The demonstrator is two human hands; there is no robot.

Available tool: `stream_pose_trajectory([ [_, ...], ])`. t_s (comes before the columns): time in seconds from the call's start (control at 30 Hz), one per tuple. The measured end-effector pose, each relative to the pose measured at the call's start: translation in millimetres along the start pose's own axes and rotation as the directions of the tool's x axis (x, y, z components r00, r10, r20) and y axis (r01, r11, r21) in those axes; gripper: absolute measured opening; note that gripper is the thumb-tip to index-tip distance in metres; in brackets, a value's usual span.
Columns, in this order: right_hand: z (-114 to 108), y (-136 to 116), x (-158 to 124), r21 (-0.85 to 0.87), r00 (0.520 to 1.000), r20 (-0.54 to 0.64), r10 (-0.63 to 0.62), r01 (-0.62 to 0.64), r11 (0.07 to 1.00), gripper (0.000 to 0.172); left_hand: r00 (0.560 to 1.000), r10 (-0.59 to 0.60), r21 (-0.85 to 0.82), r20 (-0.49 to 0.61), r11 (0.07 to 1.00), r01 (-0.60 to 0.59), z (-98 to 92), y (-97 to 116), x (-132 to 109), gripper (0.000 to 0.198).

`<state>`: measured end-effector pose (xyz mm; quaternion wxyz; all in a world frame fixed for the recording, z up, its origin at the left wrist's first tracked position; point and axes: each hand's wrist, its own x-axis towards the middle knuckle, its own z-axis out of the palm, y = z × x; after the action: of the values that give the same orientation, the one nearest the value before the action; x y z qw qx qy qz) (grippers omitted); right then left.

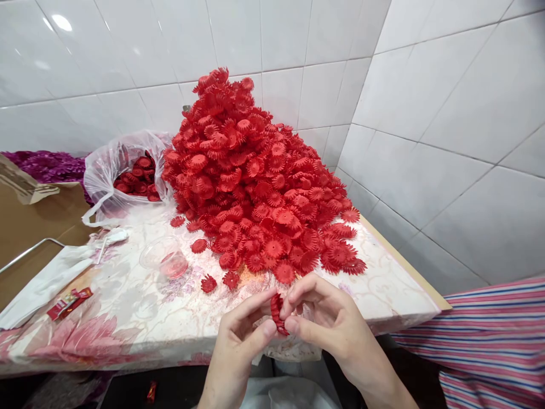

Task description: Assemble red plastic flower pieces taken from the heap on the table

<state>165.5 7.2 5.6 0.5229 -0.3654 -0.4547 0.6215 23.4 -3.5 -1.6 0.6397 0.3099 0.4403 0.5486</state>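
Between my two hands, just over the table's front edge, is a red artificial flower piece [279, 314] with narrow fringed petals, turned edge-on. My left hand [249, 326] grips its left side with thumb and fingers. On the other side, the thumb and fingertips of my right hand [326, 312] pinch it. Beyond my hands rises a large heap of similar red flower pieces [255, 193]. Two loose flower pieces [231, 279] lie on the cloth a little behind my left hand.
A clear plastic cup [164, 258] with red liquid stands left of the heap. Behind it, a plastic bag [100, 176] holds darker red pieces. At left are a cardboard box [63, 213], purple flowers [51, 165] and a red wrapper [69, 304]. Striped fabric [489, 335] hangs at right.
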Motion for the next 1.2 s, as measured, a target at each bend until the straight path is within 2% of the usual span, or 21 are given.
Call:
stream_pose_trajectory([
  [0.3,0.3,-0.7,0.3,-0.062,1.000,0.020,-0.010,0.012,0.998,0.023,0.999,0.006,0.033,0.032,0.999,-0.007,-3.4,-0.7,0.3,0.033],
  [0.5,2.5,-2.6,-0.7,-0.028,1.000,0.012,-0.013,0.013,1.000,0.019,0.999,0.041,0.049,0.017,0.998,-0.042,-2.5,0.1,-0.6,0.031],
  [0.83,4.0,-3.7,-0.1,0.019,1.000,0.007,-0.018,0.018,1.000,0.015,0.997,0.061,0.035,0.052,0.997,-0.063,-1.5,-0.1,-2.2,0.029],
  [1.2,-1.6,-0.6,1.3,0.013,0.999,0.048,-0.015,0.014,1.000,0.015,0.980,0.150,0.108,0.133,0.980,-0.165,-3.3,-0.6,-3.1,0.023],
])
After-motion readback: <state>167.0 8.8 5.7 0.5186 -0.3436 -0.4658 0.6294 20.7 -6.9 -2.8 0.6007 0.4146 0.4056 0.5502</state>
